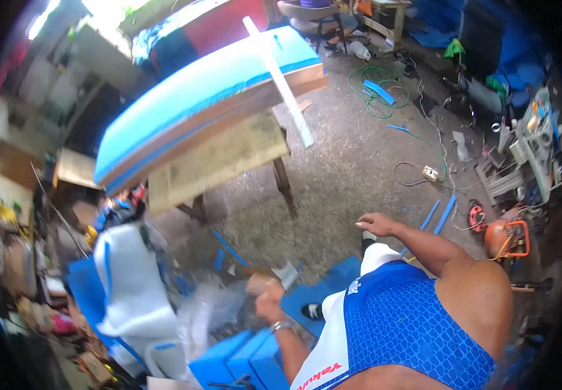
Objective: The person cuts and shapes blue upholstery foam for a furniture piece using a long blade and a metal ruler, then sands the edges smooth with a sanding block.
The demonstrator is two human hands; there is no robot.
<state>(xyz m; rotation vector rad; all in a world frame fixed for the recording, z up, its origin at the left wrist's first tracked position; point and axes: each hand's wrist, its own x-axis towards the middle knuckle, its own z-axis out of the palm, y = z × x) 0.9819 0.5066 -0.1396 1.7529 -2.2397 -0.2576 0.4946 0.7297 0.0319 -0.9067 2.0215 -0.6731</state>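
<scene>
My left hand (267, 296), blurred by motion and with a metal band at its wrist, is low in the view, above blue foam blocks (232, 357) and beside clear plastic sheeting (209, 315). Whether its fingers hold anything is too smeared to tell. My right hand (377, 225) hangs over the floor with its fingers partly spread and nothing in them. A thick blue-topped foam slab (196, 97) lies on a wooden table (222, 159), away from both hands. Across the slab's right end lies a long white strip (278, 81), which sticks out past its front edge.
Blue foam strips (445, 214) and a green cord (385, 88) lie on the floor. An orange machine (507, 238) and a red reel (476, 214) stand at the right. White foam sheets (131, 279) are piled at the left. Part of a person sits on a chair (307, 12) at the back.
</scene>
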